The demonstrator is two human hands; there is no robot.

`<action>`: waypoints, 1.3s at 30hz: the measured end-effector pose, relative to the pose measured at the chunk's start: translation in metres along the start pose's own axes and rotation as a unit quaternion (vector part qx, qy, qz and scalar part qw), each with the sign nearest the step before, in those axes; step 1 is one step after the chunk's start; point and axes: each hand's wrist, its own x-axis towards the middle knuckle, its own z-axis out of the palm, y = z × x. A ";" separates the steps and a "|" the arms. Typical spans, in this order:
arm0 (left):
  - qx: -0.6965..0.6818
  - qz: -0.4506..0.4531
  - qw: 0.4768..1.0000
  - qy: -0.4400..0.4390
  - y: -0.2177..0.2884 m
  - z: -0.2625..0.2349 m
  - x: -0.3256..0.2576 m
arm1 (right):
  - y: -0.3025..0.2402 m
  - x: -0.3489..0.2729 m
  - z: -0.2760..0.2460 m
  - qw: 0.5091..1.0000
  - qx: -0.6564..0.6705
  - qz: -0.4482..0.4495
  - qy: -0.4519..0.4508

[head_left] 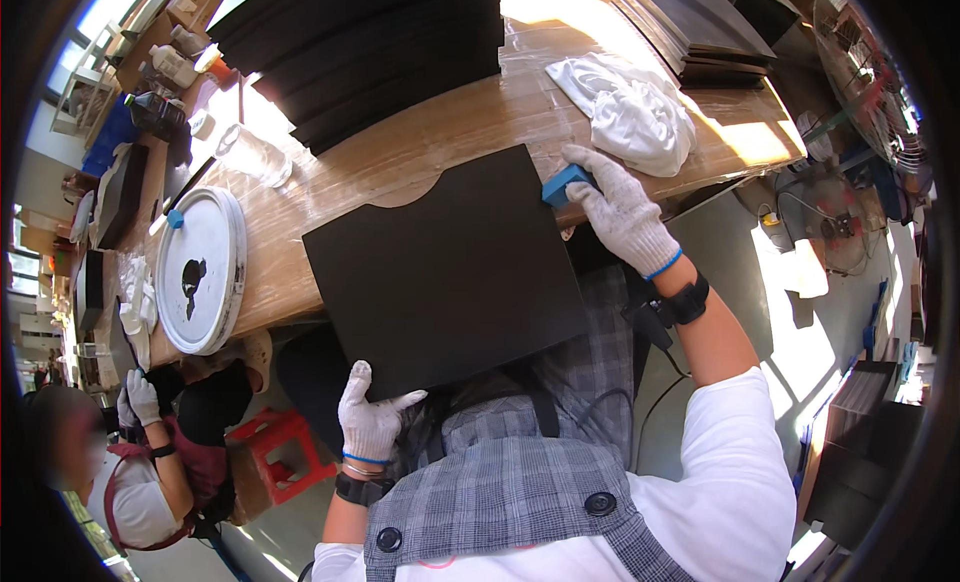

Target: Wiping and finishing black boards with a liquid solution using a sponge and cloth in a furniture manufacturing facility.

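A flat black board [445, 272] with a curved notch in its far edge is tilted between my lap and the table's front edge. My left hand [372, 414], in a white knit glove, grips its near left corner, thumb and fingers around the edge. In my right hand [618, 207], also gloved, a small blue sponge block [568, 185] is pinched beside the board's far right corner. Whether the block touches the board's edge I cannot tell. To the left, a round white lid [210, 252] holds a dark puddle, with a small blue piece [175, 219] on its rim.
A tall stack of black boards [370, 52] stands on the wooden table [450, 117]. White cloth [635, 117] lies at the right, near more stacked panels [690, 27]. Bottles [172, 67] and a clear cup [252, 154] are at left. A gloved co-worker [145, 482] sits lower left by a red stool [280, 457].
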 end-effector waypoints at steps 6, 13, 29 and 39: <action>0.011 0.010 1.000 0.027 0.002 0.009 0.002 | -0.014 -0.093 -0.016 0.992 0.077 0.091 -0.036; 0.011 0.015 1.000 0.001 0.004 0.010 -0.001 | -0.006 -0.065 -0.011 0.992 0.100 0.074 0.028; 0.019 0.014 1.000 0.020 0.004 0.008 -0.003 | 0.010 -0.014 0.009 0.995 0.058 -0.081 0.026; 0.023 0.016 1.000 0.002 0.005 0.010 -0.001 | 0.001 -0.069 0.005 0.981 0.179 0.023 0.064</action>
